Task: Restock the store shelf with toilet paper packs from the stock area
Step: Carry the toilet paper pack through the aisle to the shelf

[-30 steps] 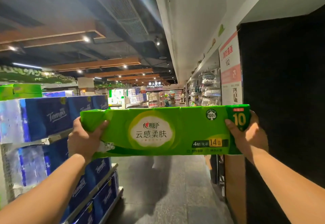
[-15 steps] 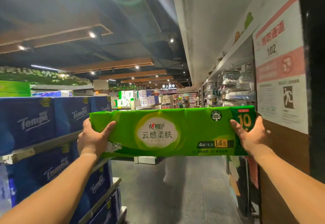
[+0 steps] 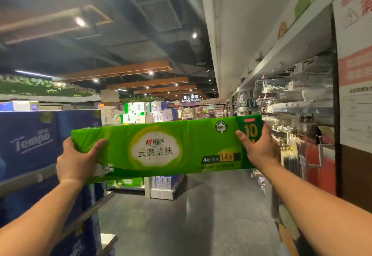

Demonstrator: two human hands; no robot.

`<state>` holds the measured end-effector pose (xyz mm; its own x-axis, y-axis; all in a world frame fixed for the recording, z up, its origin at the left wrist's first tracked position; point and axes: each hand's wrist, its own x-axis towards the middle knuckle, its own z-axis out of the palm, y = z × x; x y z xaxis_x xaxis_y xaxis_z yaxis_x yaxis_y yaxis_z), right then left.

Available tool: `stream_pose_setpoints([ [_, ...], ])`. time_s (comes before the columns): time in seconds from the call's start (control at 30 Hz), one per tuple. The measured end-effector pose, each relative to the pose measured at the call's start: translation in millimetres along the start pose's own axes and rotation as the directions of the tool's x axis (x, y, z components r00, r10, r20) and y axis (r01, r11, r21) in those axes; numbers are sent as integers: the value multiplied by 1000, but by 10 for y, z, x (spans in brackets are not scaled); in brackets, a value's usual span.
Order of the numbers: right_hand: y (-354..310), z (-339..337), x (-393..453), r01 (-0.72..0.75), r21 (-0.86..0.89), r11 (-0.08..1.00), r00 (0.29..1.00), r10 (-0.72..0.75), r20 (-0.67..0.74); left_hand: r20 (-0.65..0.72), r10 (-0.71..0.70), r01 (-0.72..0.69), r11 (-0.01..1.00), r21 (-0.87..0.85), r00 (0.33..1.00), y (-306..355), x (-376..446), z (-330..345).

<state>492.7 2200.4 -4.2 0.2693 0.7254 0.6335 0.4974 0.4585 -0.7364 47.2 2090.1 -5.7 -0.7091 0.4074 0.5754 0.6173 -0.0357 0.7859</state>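
Note:
A long green toilet paper pack (image 3: 161, 147) is held level at chest height in front of me, over the aisle floor. My left hand (image 3: 77, 160) grips its left end, thumb on the front face. My right hand (image 3: 259, 149) grips its right end beside the dark green "10" panel. The pack's back side and the fingers behind it are hidden.
Shelves of blue Tempo packs (image 3: 34, 143) stand close on my left. A wall rack of hanging goods (image 3: 298, 115) and a pillar with a sign (image 3: 356, 94) line the right. The grey aisle floor (image 3: 181, 219) runs ahead to a low display stand (image 3: 163, 187) with more paper stock.
I have walked forward along the aisle with the pack in both hands. The pillar has slid off to the right and the far displays look nearer.

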Motion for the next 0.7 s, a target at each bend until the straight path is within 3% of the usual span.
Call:
stream_pose_setpoints([
  [0.47,1417,2975,2635,-11,-49,999,998,8,-59,35,-12,13,999,-50,999,-781,2419,3448],
  [0.7,2043,4806,4126,37,13,999,996,-37,79,-64,-68,69,998,12,996,-1317,3540,4881],
])
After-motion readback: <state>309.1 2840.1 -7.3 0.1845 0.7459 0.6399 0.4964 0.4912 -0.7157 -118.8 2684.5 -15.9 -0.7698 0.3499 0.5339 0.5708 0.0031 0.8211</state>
